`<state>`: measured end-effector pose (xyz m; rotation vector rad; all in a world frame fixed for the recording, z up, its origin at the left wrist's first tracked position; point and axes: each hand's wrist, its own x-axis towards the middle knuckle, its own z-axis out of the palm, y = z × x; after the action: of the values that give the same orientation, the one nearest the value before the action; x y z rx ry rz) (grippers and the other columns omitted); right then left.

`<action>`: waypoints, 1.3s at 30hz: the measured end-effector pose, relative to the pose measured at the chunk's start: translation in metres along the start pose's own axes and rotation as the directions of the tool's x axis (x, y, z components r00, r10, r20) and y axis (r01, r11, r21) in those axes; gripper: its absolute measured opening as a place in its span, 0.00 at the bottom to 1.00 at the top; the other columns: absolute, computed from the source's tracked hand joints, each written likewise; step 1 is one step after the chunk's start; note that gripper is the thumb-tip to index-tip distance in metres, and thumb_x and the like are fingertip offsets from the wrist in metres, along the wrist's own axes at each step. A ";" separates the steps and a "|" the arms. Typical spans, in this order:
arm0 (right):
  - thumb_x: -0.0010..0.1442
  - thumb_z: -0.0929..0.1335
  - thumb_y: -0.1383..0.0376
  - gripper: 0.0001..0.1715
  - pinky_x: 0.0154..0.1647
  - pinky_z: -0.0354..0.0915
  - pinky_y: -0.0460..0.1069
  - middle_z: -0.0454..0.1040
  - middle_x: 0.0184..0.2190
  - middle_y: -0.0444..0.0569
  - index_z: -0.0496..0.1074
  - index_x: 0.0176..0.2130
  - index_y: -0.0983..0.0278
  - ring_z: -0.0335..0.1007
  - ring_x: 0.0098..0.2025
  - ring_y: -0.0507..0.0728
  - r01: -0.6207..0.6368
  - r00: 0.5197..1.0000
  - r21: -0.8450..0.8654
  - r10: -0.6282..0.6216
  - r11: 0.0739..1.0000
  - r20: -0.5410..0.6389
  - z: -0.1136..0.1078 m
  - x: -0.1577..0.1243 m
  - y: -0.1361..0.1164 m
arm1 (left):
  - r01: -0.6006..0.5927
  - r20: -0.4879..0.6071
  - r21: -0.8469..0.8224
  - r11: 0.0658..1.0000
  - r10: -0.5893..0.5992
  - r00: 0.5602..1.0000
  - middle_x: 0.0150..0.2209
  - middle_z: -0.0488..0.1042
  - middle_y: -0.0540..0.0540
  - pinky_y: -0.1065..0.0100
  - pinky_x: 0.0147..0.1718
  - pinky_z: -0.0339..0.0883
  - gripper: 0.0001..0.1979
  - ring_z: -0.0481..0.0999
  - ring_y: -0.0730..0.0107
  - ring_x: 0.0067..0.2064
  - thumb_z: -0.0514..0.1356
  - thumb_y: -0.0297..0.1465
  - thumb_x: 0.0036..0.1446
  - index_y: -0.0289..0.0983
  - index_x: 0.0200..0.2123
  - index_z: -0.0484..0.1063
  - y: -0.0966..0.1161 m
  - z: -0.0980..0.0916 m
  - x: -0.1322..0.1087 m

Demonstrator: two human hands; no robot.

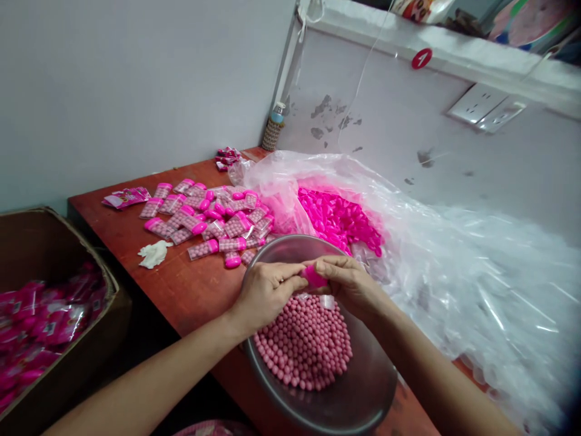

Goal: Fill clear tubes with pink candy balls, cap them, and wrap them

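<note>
My left hand (265, 293) and my right hand (351, 283) meet above a metal bowl (374, 402), both closed on a bright pink cap (314, 277). Fingers hide whatever is joined to the cap. Round pink beads (304, 345) are heaped in the bowl below. A small clear plastic piece (327, 301) shows at the top of the heap, just under my hands. Left of the bowl lie several clear bottles (238, 224) with pink caps, filled with the same beads.
Loose pink caps (336, 218) fill a plastic bag behind the bowl. A large clear bag (476, 284) of transparent containers covers the right side. Crumpled white tissue (154, 254) and pink packets (127, 197) lie on the red table (195, 297). A cardboard box (97, 327) holds pink packets.
</note>
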<state>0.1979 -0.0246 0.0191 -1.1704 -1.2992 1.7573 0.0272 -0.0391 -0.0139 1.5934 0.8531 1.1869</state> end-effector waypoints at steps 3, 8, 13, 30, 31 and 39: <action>0.57 0.65 0.52 0.23 0.40 0.70 0.53 0.75 0.40 0.53 0.71 0.46 0.65 0.73 0.39 0.58 0.108 0.994 -0.174 -0.106 0.979 0.025 -0.013 0.005 0.003 | 0.047 -0.057 -0.116 0.992 -0.054 0.997 0.40 0.78 0.47 0.68 0.42 0.67 0.13 0.75 0.64 0.41 0.59 0.29 0.54 0.38 0.44 0.75 0.000 -0.004 0.009; 0.55 0.68 0.59 0.26 0.50 0.63 0.57 0.70 0.49 0.55 0.65 0.53 0.63 0.65 0.50 0.62 0.314 0.949 -0.864 -0.151 0.393 0.277 -0.041 0.010 0.022 | 0.093 -0.248 -0.252 0.963 -0.157 0.956 0.32 0.78 0.46 0.66 0.33 0.71 0.15 0.76 0.66 0.31 0.61 0.34 0.52 0.32 0.41 0.75 -0.019 -0.037 0.050; 0.60 0.63 0.69 0.19 0.50 0.61 0.55 0.71 0.46 0.56 0.64 0.52 0.65 0.64 0.51 0.60 0.454 0.885 -0.871 -0.020 -0.188 0.466 -0.044 0.017 0.045 | 0.121 -0.390 -0.202 0.972 -0.193 0.900 0.45 0.75 0.41 0.64 0.45 0.67 0.19 0.74 0.62 0.45 0.64 0.31 0.47 0.31 0.44 0.73 -0.049 -0.069 0.085; 0.61 0.59 0.74 0.15 0.42 0.62 0.56 0.71 0.41 0.61 0.68 0.45 0.72 0.65 0.43 0.63 0.361 0.878 -0.740 -0.061 -0.568 0.475 -0.042 0.054 0.064 | 0.084 -0.173 0.307 0.948 -0.032 0.984 0.52 0.69 0.42 0.62 0.56 0.57 0.16 0.64 0.64 0.56 0.54 0.28 0.58 0.32 0.50 0.69 -0.031 -0.028 -0.005; 0.61 0.59 0.73 0.15 0.42 0.62 0.55 0.71 0.40 0.60 0.69 0.45 0.72 0.66 0.42 0.62 0.375 0.874 -0.739 -0.052 -0.560 0.483 -0.040 0.056 0.064 | 0.081 -0.174 0.320 0.944 -0.026 0.984 0.52 0.69 0.41 0.62 0.56 0.56 0.16 0.63 0.64 0.57 0.54 0.28 0.58 0.31 0.50 0.69 -0.032 -0.027 -0.005; 0.63 0.59 0.71 0.14 0.49 0.60 0.53 0.71 0.42 0.55 0.68 0.46 0.68 0.65 0.46 0.58 0.627 0.719 -0.691 -0.074 -0.359 0.691 -0.015 0.070 0.067 | 0.066 -0.195 0.338 0.939 0.002 0.981 0.52 0.69 0.40 0.64 0.57 0.56 0.16 0.64 0.67 0.56 0.52 0.25 0.59 0.30 0.49 0.70 -0.036 -0.028 -0.008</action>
<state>0.1846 0.0226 -0.0658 -0.6450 -3.1428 -0.1313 -0.0013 -0.0272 -0.0476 1.7507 1.2648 1.2318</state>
